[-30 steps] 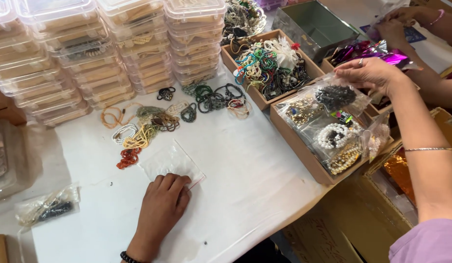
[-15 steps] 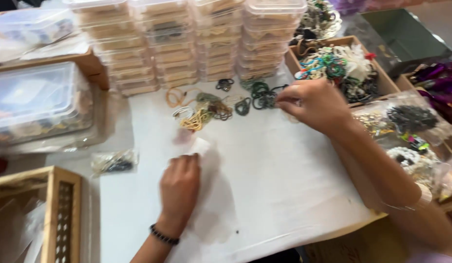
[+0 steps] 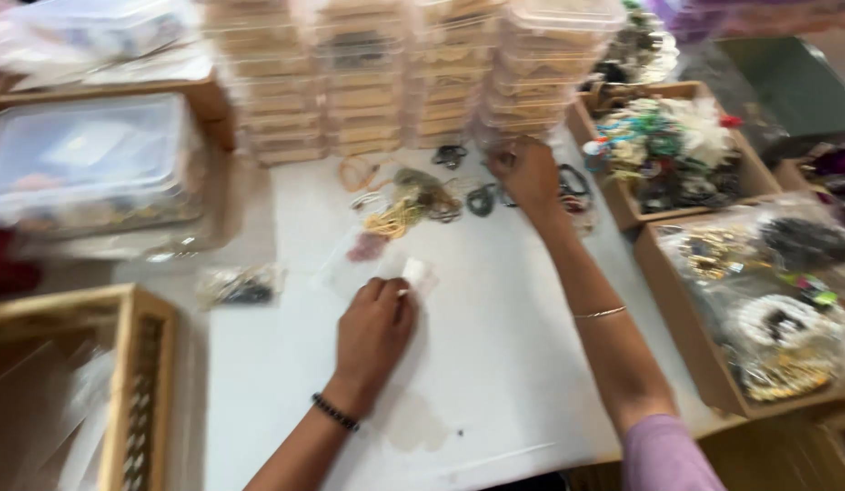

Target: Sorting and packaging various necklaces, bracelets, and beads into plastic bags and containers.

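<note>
A small clear plastic pouch (image 3: 400,273) lies flat on the white bench (image 3: 495,364), pinned under the left hand (image 3: 372,332)'s fingertips. The right hand (image 3: 527,173) reaches into the loose bangles and cords (image 3: 422,195); its grip is blurred, so whether it holds anything I cannot tell. The step looks like picking pieces; bagging would need the pouch opened. Four stacks of lidded boxes (image 3: 413,73) stand behind, three cardboard trays (image 3: 650,214) to the right.

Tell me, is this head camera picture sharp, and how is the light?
Head view: motion blur smears nearly everything, worst on the stacked clear boxes and cardboard trays; the left hand on the small clear bag and the right hand by the bangles stay readable. Light is soft and even on the white table, with faint shadows.
</note>
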